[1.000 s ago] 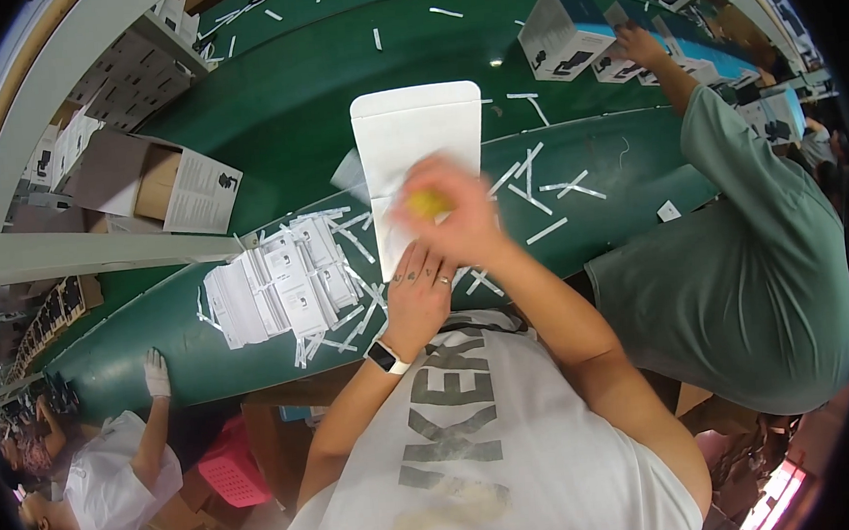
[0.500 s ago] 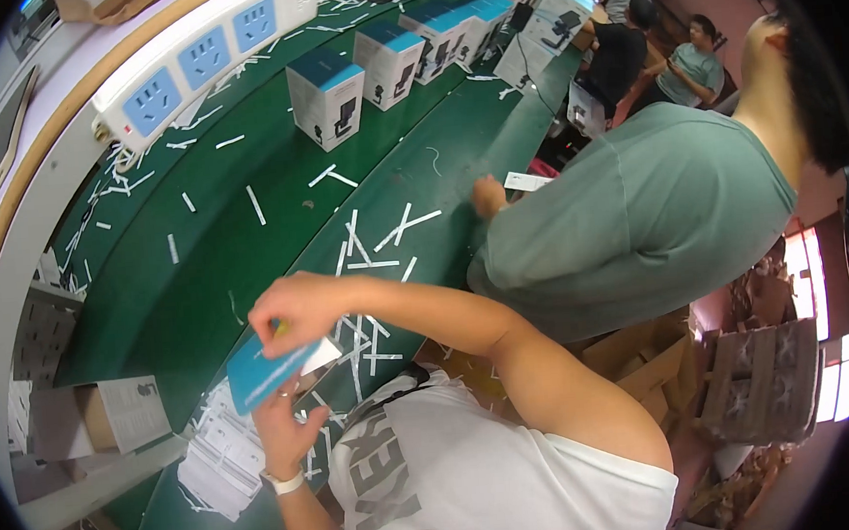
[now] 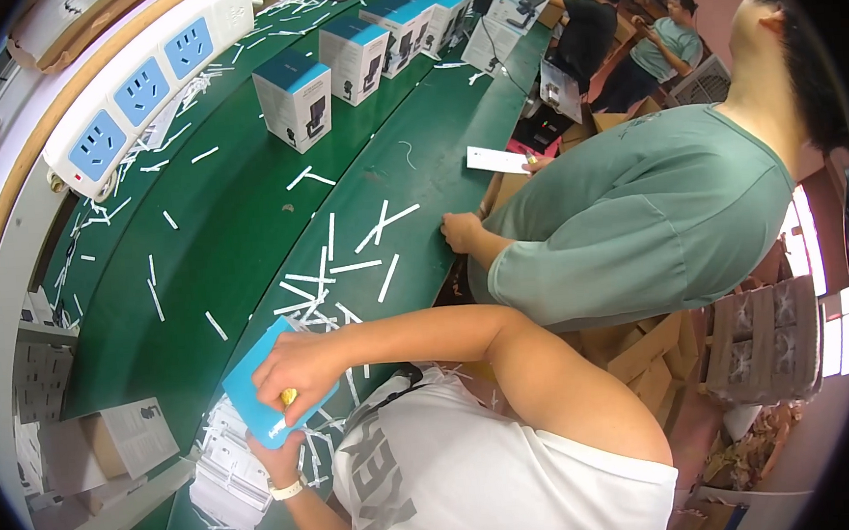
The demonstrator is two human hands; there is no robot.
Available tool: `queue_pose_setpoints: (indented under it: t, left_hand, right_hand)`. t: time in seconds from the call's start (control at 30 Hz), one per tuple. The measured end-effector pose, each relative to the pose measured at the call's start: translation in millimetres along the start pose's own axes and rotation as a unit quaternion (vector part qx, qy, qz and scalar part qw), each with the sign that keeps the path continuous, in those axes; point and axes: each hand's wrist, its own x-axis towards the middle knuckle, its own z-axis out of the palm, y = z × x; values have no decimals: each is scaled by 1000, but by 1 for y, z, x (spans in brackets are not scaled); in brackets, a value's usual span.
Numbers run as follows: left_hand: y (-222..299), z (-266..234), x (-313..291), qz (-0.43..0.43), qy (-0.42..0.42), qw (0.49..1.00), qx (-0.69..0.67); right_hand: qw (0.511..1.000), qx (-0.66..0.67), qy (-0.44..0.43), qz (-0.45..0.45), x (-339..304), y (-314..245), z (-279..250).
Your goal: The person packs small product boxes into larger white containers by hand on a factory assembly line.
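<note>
A flat-faced blue carton [image 3: 255,375] is tilted in front of my body at the table's near edge. My left hand [image 3: 278,456], with a white band at the wrist, grips its near end; most of those fingers are hidden behind it. Over the blue face lies my right hand [image 3: 299,370], its fingers curled round a small yellow thing [image 3: 289,397] whose kind I cannot make out. Just left of my left hand is a pile of white printed leaflets [image 3: 226,491]. Narrow white paper strips [image 3: 322,282] are scattered beyond the carton.
Blue-topped white boxes [image 3: 296,111] stand in a row along the green table [image 3: 208,260]. A white power strip [image 3: 141,88] runs along the upper left. An opened carton [image 3: 127,443] sits at left. On my right, a co-worker in green [image 3: 618,212] holds a white card [image 3: 496,160].
My right hand has moved down over the carton, whose blue face now turns more upward. My left hand has shifted lower. The co-worker's white card has moved into fuller sight.
</note>
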Motion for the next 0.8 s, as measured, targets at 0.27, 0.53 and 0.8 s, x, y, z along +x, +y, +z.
queue_pose_setpoints:
  t: [0.27, 0.53, 0.8]
  left_hand:
    - [-18, 1, 9, 96, 121, 985, 75]
    - [3, -5, 27, 63, 63, 993, 76]
    - [-27, -13, 30, 135, 19, 973, 185]
  right_hand:
    - [932, -126, 246, 233, -27, 35, -56]
    - [958, 47, 208, 190, -73, 29, 3]
    - [936, -107, 312, 120, -66, 20, 57]
